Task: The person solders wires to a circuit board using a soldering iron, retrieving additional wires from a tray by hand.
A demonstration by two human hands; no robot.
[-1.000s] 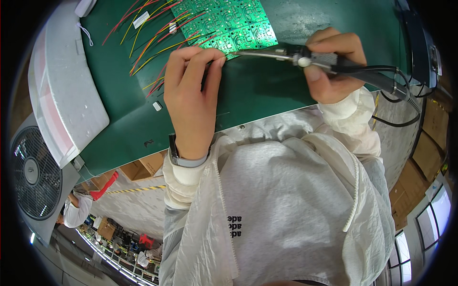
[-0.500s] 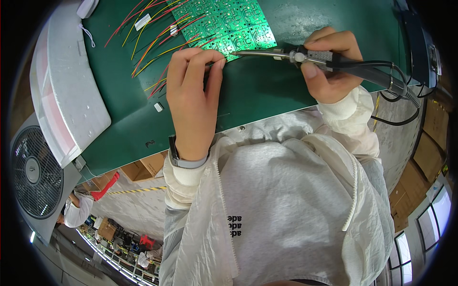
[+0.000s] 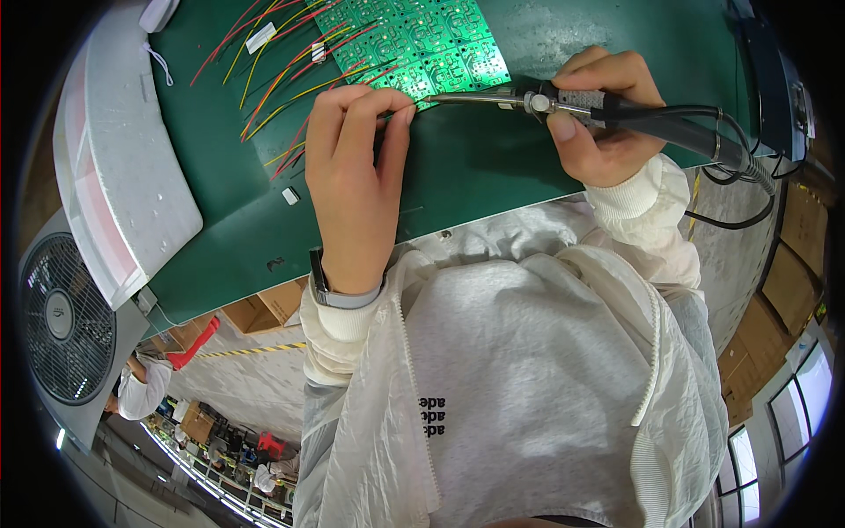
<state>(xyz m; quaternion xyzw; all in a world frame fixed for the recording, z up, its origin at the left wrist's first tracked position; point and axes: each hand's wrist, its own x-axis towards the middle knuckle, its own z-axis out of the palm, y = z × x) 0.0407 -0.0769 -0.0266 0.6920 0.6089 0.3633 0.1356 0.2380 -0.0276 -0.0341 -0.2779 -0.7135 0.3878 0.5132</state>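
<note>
My right hand (image 3: pixel 612 119) is closed round a soldering iron (image 3: pixel 576 104), its long metal tip pointing left. That tip meets the near edge of a green circuit board panel (image 3: pixel 458 53), close to my left fingertips. My left hand (image 3: pixel 356 172) pinches thumb and forefinger together at the same edge, on what appears to be a thin wire; the fingers mostly hide it. Red, yellow and black wires (image 3: pixel 264 106) fan out leftward from the panel, and some pass behind my left hand.
A small white connector (image 3: pixel 291 196) lies left of my left wrist on the green tabletop (image 3: pixel 493 167). A white foam piece (image 3: pixel 123 167) and a grey fan (image 3: pixel 70 317) are at the left. The iron's black cable (image 3: pixel 748 216) loops at the right, beside a dark blue box (image 3: pixel 775 88).
The soldering iron and my right hand have shifted slightly left. The panel, the wires and my left hand have moved very little, also leftward.
</note>
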